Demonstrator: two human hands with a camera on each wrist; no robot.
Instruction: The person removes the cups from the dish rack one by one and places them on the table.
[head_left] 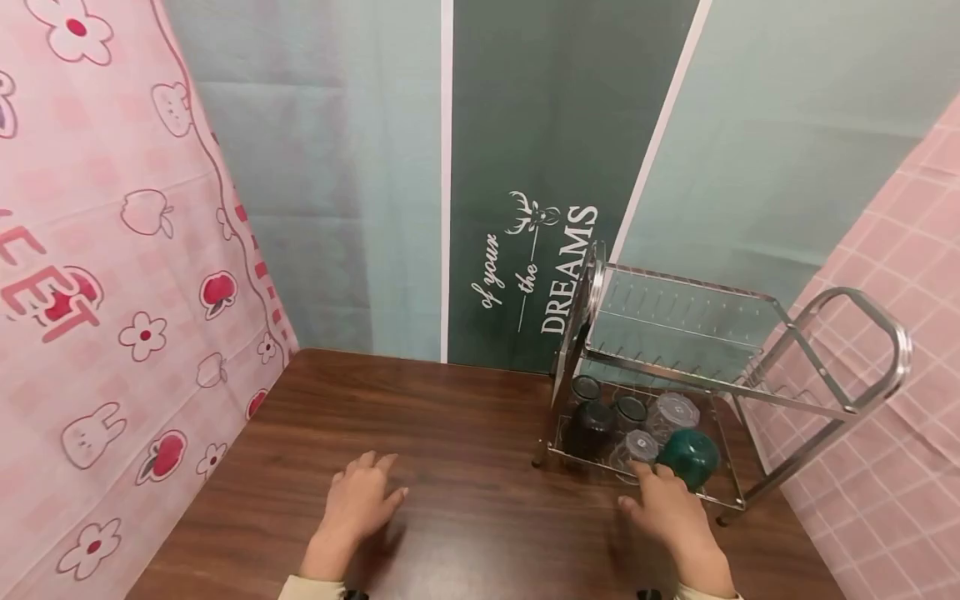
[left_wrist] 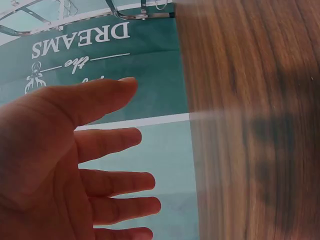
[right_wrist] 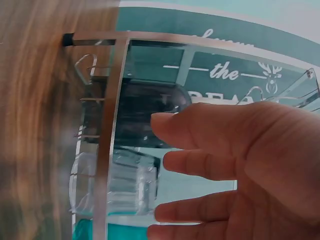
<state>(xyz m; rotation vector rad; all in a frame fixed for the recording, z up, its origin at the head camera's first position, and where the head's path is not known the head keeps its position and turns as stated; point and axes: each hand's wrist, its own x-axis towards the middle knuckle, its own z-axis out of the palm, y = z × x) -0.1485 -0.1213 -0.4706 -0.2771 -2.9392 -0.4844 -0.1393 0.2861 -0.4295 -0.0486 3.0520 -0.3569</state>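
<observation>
My left hand (head_left: 358, 500) hovers over the left part of the table with fingers spread and holds nothing. In the left wrist view its fingers (left_wrist: 117, 182) are straight and apart. My right hand (head_left: 670, 508), fingers extended and nothing in its grasp, is at the front of a metal dish rack (head_left: 723, 392). Its fingertips overlap a teal cup (head_left: 692, 458) and a clear glass (head_left: 637, 450) on the rack's lower shelf. Beside these stand a dark cup (head_left: 592, 429), another clear glass (head_left: 675, 412) and more dark-based glasses (head_left: 630, 410), apparently upside down.
The rack stands at the right rear of the brown wooden table (head_left: 450, 467); its upper tier holds wire slots. A green and blue printed curtain (head_left: 360, 167) hangs behind the table, with pink patterned cloths (head_left: 135, 275) at the left and right sides.
</observation>
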